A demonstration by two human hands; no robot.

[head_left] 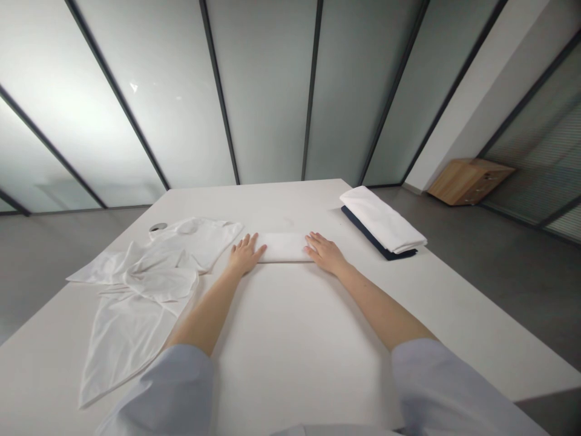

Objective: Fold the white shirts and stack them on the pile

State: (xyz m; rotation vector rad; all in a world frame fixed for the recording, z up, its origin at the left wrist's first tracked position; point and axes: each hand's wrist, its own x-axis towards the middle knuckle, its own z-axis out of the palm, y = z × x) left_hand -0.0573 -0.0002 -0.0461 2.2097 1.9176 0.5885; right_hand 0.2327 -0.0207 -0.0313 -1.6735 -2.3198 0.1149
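Observation:
A white cloth folded into a flat rectangle [285, 247] lies in the middle of the table. My left hand [246, 253] rests on its left end, fingers spread and pointing away from me. On the right end lies my right hand [325, 252], also flat with the fingers apart. Neither hand grips the cloth. Left of my left hand is a rumpled white garment [149, 290], loosely spread. Whether the folded piece is a garment too, I cannot tell.
To the right, a folded white cloth [384, 218] lies on a dark navy folded cloth [399, 255]. A round grey cable grommet [158, 227] sits at the table's left. The white table [299, 339] ends before frosted glass panels. A wooden cabinet [469, 180] stands on the floor at right.

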